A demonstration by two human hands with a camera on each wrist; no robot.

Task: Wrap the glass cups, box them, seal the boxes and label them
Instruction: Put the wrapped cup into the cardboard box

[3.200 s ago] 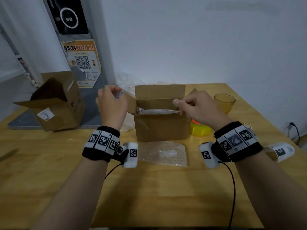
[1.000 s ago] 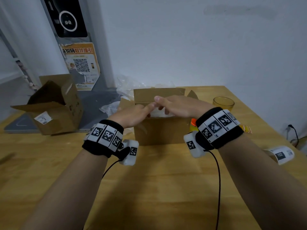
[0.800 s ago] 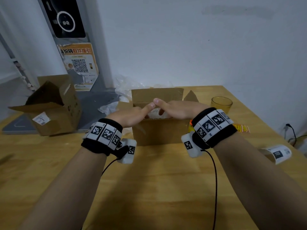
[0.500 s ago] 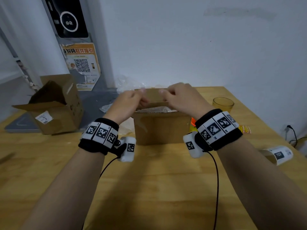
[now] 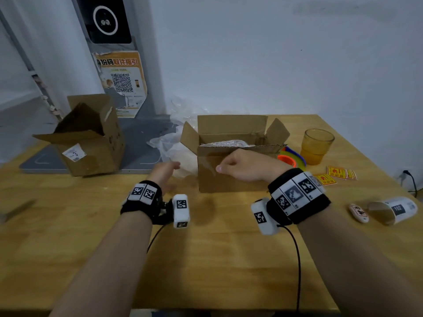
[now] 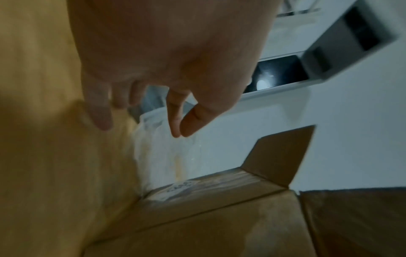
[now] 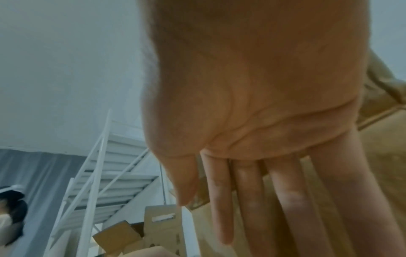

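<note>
- The open cardboard box [image 5: 231, 165] sits at my 12 o'clock on the tabletop [image 5: 206, 259], its flaps up and a bubble-wrapped bundle [image 5: 225, 143] showing just inside the rim.
- From the head view my right hand [image 5: 242, 164] lies against the box's near wall. The right wrist view shows what that hides: fingers [image 7: 248, 194] straight and together, a flat, wide grip holding nothing.
- My left hand [image 5: 163, 171] hangs at the box's 9 o'clock. The left wrist view shows its grip loose, with the fingers [image 6: 175, 111] drooping over clear plastic wrap [image 6: 162, 156] and gripping nothing.
- An amber glass cup [image 5: 317, 146] stands at 2 o'clock, unwrapped, and a tape roll [image 5: 291, 157] lies between it and the box.
- Yellow stickers [image 5: 336, 173] and a label roll [image 5: 393, 209] lie at 3 o'clock.
- A second open box [image 5: 91, 138] lies at 10 o'clock.
</note>
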